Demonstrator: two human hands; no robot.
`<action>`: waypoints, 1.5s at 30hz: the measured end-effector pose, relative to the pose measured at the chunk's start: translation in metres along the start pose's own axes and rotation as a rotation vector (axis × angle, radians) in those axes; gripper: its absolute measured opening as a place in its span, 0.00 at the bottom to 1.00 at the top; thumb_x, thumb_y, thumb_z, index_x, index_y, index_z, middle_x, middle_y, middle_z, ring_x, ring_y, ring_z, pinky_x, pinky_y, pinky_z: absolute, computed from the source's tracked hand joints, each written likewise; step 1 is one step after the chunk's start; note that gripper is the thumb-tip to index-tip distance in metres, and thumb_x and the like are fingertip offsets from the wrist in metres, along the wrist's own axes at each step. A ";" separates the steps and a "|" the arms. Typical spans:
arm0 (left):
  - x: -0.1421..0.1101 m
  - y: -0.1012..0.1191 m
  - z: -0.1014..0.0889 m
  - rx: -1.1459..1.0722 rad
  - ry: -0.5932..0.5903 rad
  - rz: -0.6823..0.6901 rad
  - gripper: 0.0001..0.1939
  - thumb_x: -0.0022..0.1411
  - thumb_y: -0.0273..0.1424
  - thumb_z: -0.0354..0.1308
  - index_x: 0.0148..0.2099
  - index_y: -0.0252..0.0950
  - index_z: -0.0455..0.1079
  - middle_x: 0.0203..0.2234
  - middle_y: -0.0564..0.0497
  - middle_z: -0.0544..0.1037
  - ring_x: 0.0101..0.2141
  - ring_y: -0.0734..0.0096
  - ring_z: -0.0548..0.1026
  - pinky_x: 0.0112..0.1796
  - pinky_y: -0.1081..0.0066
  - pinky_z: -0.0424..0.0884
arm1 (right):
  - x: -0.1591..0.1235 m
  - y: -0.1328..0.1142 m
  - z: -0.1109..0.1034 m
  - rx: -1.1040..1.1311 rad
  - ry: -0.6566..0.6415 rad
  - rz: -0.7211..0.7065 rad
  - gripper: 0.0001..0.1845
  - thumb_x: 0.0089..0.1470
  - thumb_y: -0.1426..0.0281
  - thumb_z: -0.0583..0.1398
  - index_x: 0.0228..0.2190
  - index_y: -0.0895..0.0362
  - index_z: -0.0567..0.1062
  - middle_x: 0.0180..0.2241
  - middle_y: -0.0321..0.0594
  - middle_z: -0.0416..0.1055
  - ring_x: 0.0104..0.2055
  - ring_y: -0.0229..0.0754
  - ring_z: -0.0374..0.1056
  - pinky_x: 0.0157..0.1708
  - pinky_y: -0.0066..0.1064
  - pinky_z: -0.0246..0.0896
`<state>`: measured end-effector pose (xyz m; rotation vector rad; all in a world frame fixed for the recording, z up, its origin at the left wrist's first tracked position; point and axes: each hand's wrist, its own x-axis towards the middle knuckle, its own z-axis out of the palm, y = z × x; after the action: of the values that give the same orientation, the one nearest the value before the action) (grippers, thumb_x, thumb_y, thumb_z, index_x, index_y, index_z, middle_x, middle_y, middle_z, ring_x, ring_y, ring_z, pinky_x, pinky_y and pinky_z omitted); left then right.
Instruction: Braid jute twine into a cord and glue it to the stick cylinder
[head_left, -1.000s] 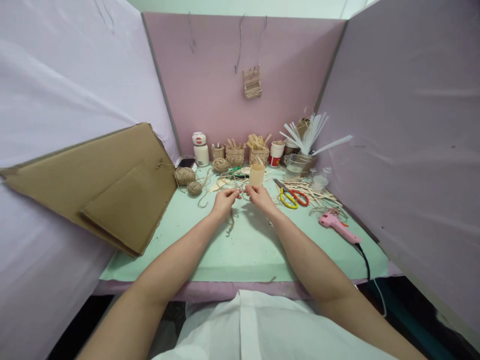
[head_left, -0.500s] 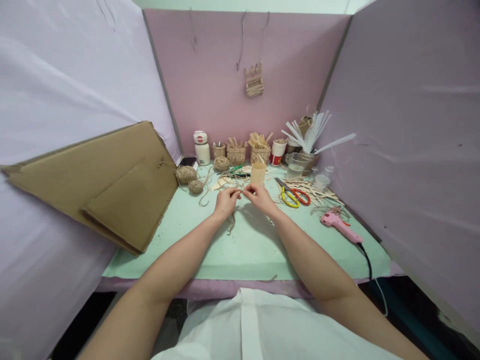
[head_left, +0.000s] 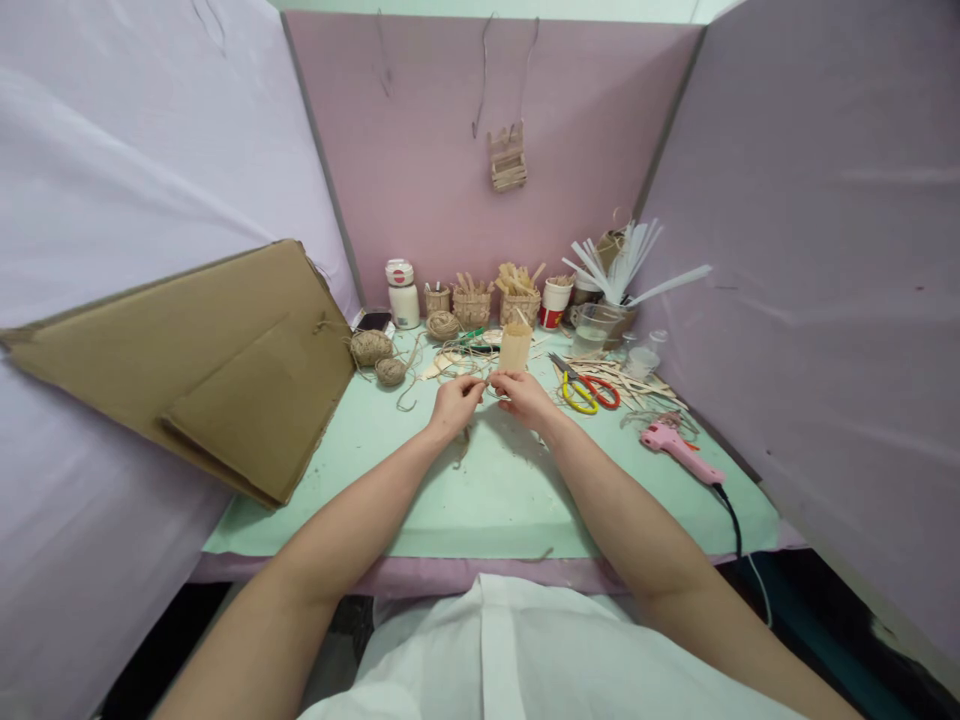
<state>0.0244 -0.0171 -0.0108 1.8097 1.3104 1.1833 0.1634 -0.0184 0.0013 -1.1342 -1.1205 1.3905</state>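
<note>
Your left hand [head_left: 454, 405] pinches a thin strand [head_left: 487, 383] at its fingertips, the grip closed, while your right hand [head_left: 525, 397] meets it just beside; whether the right grip is closed on the strand you cannot tell from here. The strand spans the small gap between your hands, above the bench [head_left: 480, 505] and on the near side of the pale cup [head_left: 514, 347], which stands upright right behind your right fingers.

To work this well, keep the left pinch firm and let the right fingers do the fine moving, with both wrists low and the pull even so the fibre neither slips nor kinks. Watch your right knuckles, as a careless lift could knock the cup. Mind too the loose twine [head_left: 463, 447] below your left hand, which could snag.

Compared with the frame half a second ago, your fingertips sit slightly farther apart and your right fingers look more spread. Farther out, the scissors [head_left: 573, 378], the pink glue gun [head_left: 681, 453] and the twine balls [head_left: 371, 348] on your left lie as they did, the view having only shifted a touch
</note>
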 end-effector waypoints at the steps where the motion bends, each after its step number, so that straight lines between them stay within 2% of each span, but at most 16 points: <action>1: 0.000 -0.001 0.000 -0.004 0.005 -0.005 0.12 0.55 0.34 0.52 0.31 0.34 0.74 0.20 0.52 0.73 0.24 0.73 0.68 0.30 0.73 0.62 | 0.000 -0.001 -0.001 -0.023 -0.014 0.010 0.09 0.38 0.65 0.62 0.25 0.56 0.72 0.21 0.31 0.58 0.26 0.33 0.54 0.21 0.24 0.47; 6: 0.000 0.001 -0.001 -0.023 0.001 -0.005 0.12 0.54 0.34 0.52 0.30 0.34 0.74 0.20 0.52 0.73 0.24 0.73 0.68 0.29 0.73 0.62 | 0.000 -0.002 -0.003 -0.023 -0.114 0.030 0.10 0.39 0.63 0.62 0.22 0.57 0.70 0.20 0.31 0.57 0.25 0.33 0.53 0.20 0.24 0.45; 10: -0.002 0.004 -0.002 -0.033 -0.003 -0.009 0.12 0.54 0.35 0.53 0.31 0.34 0.75 0.20 0.52 0.73 0.24 0.73 0.67 0.28 0.74 0.62 | 0.003 0.003 -0.004 -0.068 -0.045 -0.014 0.11 0.41 0.61 0.61 0.23 0.56 0.70 0.20 0.31 0.57 0.25 0.33 0.53 0.21 0.24 0.46; 15: -0.001 0.002 -0.001 -0.035 0.004 0.008 0.15 0.53 0.40 0.55 0.30 0.33 0.74 0.20 0.52 0.72 0.24 0.74 0.66 0.27 0.74 0.60 | 0.006 0.009 -0.005 -0.272 0.014 -0.197 0.13 0.44 0.58 0.60 0.24 0.55 0.71 0.22 0.33 0.62 0.28 0.35 0.55 0.24 0.25 0.50; 22: -0.003 0.001 -0.001 -0.012 0.031 0.024 0.12 0.53 0.36 0.54 0.26 0.33 0.73 0.20 0.53 0.71 0.25 0.74 0.65 0.29 0.74 0.60 | 0.004 0.009 -0.001 -0.481 0.102 -0.371 0.11 0.49 0.64 0.57 0.21 0.56 0.70 0.21 0.34 0.65 0.27 0.36 0.58 0.29 0.28 0.51; 29: -0.006 0.002 0.002 -0.011 0.131 0.058 0.11 0.54 0.34 0.53 0.27 0.34 0.72 0.21 0.53 0.71 0.25 0.74 0.65 0.30 0.74 0.60 | 0.002 0.009 0.003 -0.560 0.147 -0.400 0.11 0.49 0.65 0.57 0.20 0.56 0.70 0.20 0.34 0.66 0.27 0.37 0.59 0.29 0.29 0.49; 34: -0.005 0.002 0.002 -0.058 0.108 0.074 0.12 0.55 0.37 0.52 0.27 0.35 0.71 0.22 0.53 0.71 0.27 0.73 0.66 0.31 0.74 0.61 | 0.001 0.008 0.002 -0.509 0.143 -0.390 0.11 0.49 0.64 0.57 0.20 0.56 0.71 0.21 0.35 0.66 0.26 0.38 0.59 0.29 0.29 0.50; 40: -0.006 0.004 0.001 -0.084 0.140 0.047 0.12 0.55 0.37 0.52 0.28 0.35 0.70 0.24 0.52 0.72 0.29 0.72 0.67 0.32 0.73 0.62 | -0.002 0.010 0.004 -0.564 0.236 -0.604 0.09 0.50 0.64 0.58 0.22 0.54 0.71 0.25 0.38 0.66 0.32 0.41 0.60 0.36 0.31 0.52; 45: -0.006 0.004 0.002 -0.080 0.158 0.070 0.11 0.56 0.36 0.52 0.30 0.34 0.70 0.25 0.51 0.73 0.29 0.72 0.68 0.33 0.73 0.62 | 0.000 0.013 0.005 -0.668 0.243 -0.600 0.10 0.52 0.64 0.56 0.23 0.55 0.70 0.26 0.39 0.66 0.32 0.41 0.60 0.37 0.32 0.52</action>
<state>0.0273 -0.0241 -0.0103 1.7468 1.2755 1.4217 0.1571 -0.0204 -0.0109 -1.2265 -1.6256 0.4013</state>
